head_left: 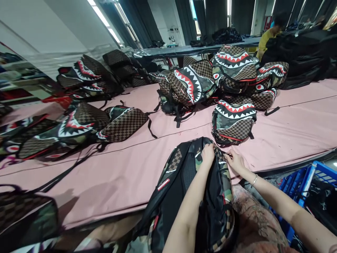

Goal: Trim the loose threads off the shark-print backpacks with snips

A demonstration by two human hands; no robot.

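A black backpack (171, 200) with checkered and camouflage panels lies back side up in front of me, its far end resting on the pink table. My left hand (208, 154) is closed on the bag's edge near its top. To the right of it, my right hand (235, 161) pinches a thin dark piece beside the bag's edge; it is too small to tell whether this is a zipper pull or a strap. Just beyond my hands stands a backpack (234, 121) with a shark-mouth print.
More shark-print backpacks (189, 82) are piled on the pink table (297, 130) ahead and at the left. A blue crate (297, 182) with dark items stands at the right. A person in yellow (265, 40) is at the back right.
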